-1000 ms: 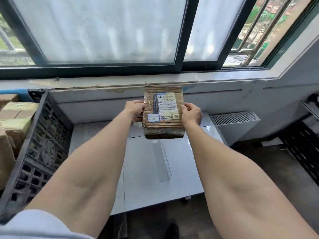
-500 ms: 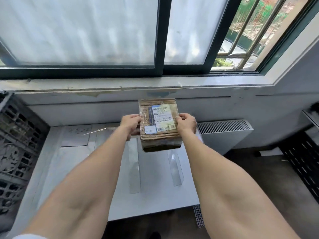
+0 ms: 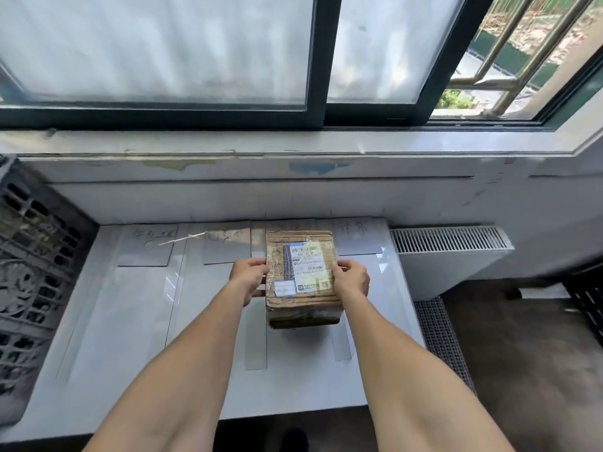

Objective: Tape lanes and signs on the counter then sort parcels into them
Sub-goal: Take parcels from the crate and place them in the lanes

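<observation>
Taped brown parcel (image 3: pixel 301 278), label up, between two tape lanes (image 3: pixel 256 340).

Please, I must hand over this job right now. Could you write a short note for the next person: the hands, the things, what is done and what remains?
Left hand: grips the parcel on its left side.
Right hand: grips its right side.
The parcel is label up, low over the counter, in the lane between two tape strips. I cannot tell whether it touches down.
Done: tape strips laid, paper signs stuck along the back.
Left: set this parcel down, let go, then sort any further parcels. No other parcel lies on the counter.
</observation>
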